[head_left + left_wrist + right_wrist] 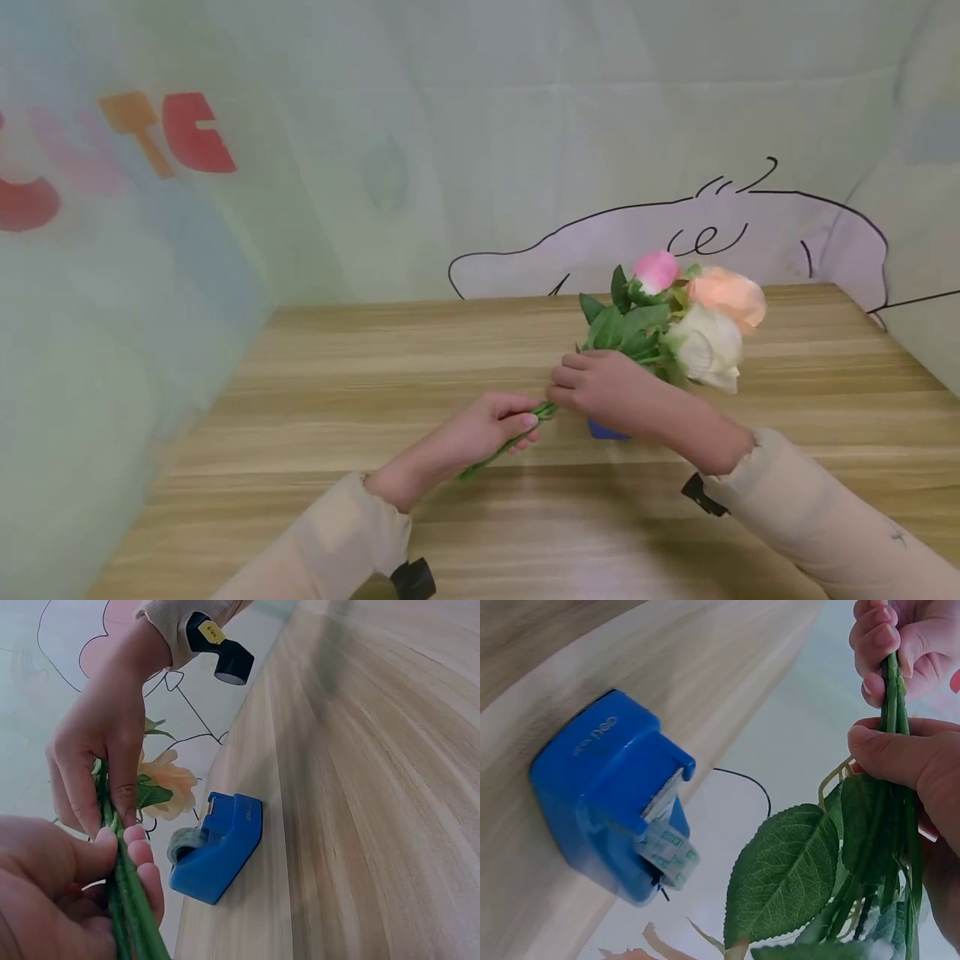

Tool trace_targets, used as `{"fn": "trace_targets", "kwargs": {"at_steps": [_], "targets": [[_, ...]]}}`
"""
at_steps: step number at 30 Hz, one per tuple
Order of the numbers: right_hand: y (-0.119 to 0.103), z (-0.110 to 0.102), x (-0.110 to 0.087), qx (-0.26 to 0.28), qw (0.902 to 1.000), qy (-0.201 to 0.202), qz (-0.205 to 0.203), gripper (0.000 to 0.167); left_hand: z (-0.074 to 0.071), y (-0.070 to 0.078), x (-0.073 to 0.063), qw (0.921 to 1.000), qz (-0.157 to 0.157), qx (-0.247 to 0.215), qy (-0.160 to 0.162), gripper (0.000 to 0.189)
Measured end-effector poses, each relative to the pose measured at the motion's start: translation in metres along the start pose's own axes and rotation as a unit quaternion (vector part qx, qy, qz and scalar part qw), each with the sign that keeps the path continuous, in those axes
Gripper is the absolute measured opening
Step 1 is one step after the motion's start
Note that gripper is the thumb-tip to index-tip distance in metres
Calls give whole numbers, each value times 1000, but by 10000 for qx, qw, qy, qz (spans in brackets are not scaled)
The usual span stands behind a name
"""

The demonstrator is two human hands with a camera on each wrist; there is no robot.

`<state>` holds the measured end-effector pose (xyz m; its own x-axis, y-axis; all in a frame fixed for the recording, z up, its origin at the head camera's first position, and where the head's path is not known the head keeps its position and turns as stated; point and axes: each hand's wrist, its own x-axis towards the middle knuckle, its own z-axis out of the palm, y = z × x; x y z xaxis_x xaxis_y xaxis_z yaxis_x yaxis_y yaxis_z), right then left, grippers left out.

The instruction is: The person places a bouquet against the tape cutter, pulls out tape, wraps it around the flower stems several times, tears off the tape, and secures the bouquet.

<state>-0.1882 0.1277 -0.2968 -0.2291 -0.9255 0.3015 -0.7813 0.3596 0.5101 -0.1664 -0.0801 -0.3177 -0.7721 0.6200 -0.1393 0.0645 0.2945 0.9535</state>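
Note:
A bunch of artificial roses is held above the table by both hands. Its heads are a pink rose, a peach rose and a white rose, with green leaves below them. My left hand grips the green stems near their lower ends. Just above it, my right hand pinches the stems under the leaves, thumb against them in the right wrist view. Beneath the bunch stands a blue tape dispenser holding a roll of tape; the right hand mostly hides it in the head view.
The wood-grain table reaches back to a pale printed cloth with a line drawing and coloured letters. Another cloth side hangs along the table's left edge. Black wrist cameras are strapped by both sleeves.

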Motion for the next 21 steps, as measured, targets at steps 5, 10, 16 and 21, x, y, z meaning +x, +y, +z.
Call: {"fn": "trace_targets", "kwargs": {"at_steps": [5,10,16,21], "targets": [[-3,1,-5,87,9999,-111,74,21,2,-1,2,9997,18,223,-56,25],[-8,-2,-9,104,9987,-462,213,20,3,0,4,9988,70,483,-86,25],[-11,-2,-17,284,9962,-699,438,24,7,3,7,9949,124,1003,-24,23],[-15,2,-23,283,9967,-550,530,26,9,1,10,9919,163,1255,-67,22]]}}
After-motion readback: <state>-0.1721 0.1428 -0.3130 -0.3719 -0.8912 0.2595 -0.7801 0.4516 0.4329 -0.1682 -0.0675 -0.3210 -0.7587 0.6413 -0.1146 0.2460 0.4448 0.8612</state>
